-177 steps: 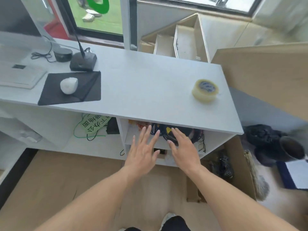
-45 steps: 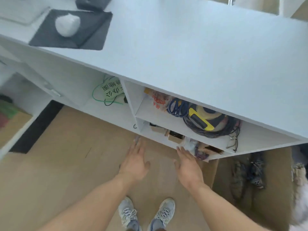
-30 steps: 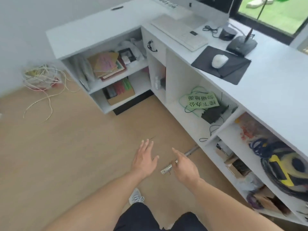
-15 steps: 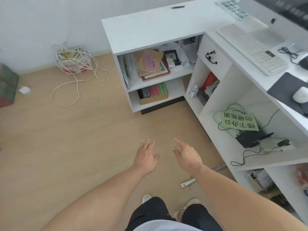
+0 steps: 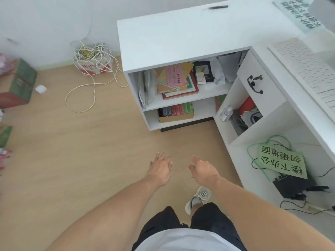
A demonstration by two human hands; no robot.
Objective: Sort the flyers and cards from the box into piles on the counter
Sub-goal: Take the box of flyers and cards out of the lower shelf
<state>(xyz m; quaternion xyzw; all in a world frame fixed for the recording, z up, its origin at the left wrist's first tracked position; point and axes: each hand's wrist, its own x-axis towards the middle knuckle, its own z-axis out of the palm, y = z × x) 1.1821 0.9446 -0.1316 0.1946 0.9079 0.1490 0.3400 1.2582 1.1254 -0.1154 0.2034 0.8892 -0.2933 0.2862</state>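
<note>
Pale wood-look laminate floor (image 5: 76, 160), plain white wall (image 5: 45, 24) behind w/ cream skirting. White L-shaped laminate counter unit (image 5: 181, 37) fills upper right: open shelves below, one white drawer w/ black metal handle (image 5: 254, 84). Even soft daylight, no hard shadows; tangle of cream cord (image 5: 90, 69) over a red-and-white carton on floor by wall, green-and-red box (image 5: 18, 84) at left edge.

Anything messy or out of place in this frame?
Yes. A tangle of cord spills off a small box by the wall and loops across the floor. Papers on the upper shelf sit askew. Both hands, left and right, are empty.
</note>
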